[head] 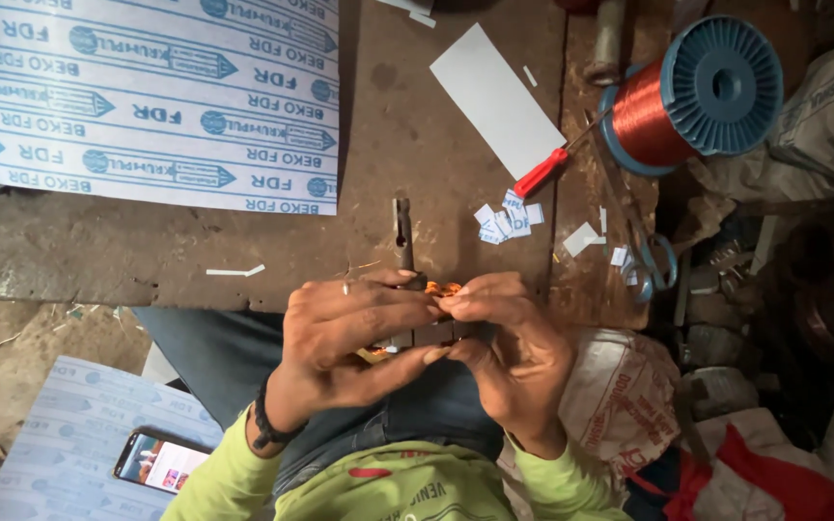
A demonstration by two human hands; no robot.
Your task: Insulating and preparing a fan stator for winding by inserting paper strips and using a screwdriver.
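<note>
Both hands are pinching a small bundle of orange copper wire (443, 288) over the lap, left hand (345, 328) and right hand (509, 352) clenched on it, likely mid-winding against the dark metal bar (403, 241); next needs steady tension.

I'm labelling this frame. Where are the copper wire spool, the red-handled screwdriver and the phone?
copper wire spool (663, 114): head view, on the wound copper wire.
red-handled screwdriver (540, 174): head view, on the red handle.
phone (159, 462): head view, on its lit screen.

worn wooden workbench (243, 241), dusty floor (41, 338)
</note>
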